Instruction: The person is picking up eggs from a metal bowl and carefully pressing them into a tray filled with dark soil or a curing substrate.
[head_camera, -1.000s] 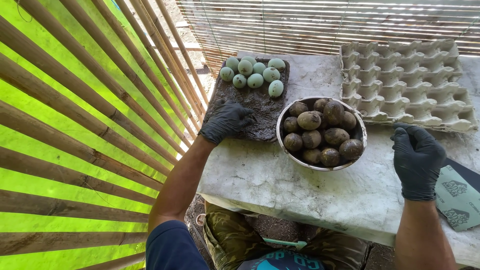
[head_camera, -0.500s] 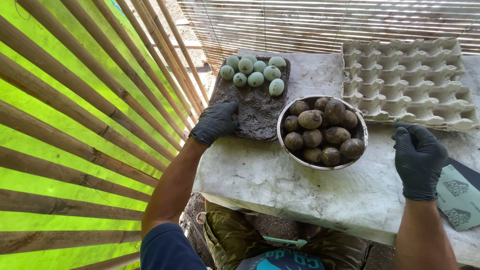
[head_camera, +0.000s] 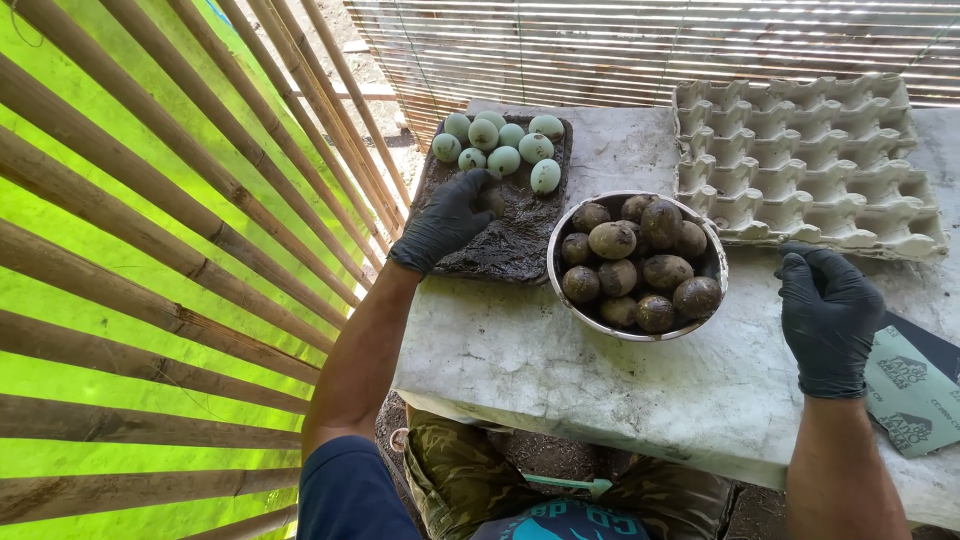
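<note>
My left hand (head_camera: 445, 222), in a black glove, lies on the dark muddy tray (head_camera: 520, 250) at the table's left. Its fingertips curl beside a small brownish lump; whether they hold it I cannot tell. Several pale green eggs (head_camera: 498, 145) sit at the tray's far end, just beyond the fingers. A metal bowl (head_camera: 592, 320) to the right of the tray holds several mud-coated eggs (head_camera: 640, 265). My right hand (head_camera: 828, 315), also in a black glove, hovers over the table to the right of the bowl, fingers loosely apart and holding nothing.
An empty grey pulp egg carton (head_camera: 800, 160) lies at the back right of the pale stone table (head_camera: 560, 370). A green sheet with a dark underside (head_camera: 910, 390) lies by my right wrist. A slanted bamboo-slat wall (head_camera: 180, 250) stands close on the left.
My left hand has slid from the tray's near left corner farther up the tray toward the pale eggs. My right hand has stayed about where it was.
</note>
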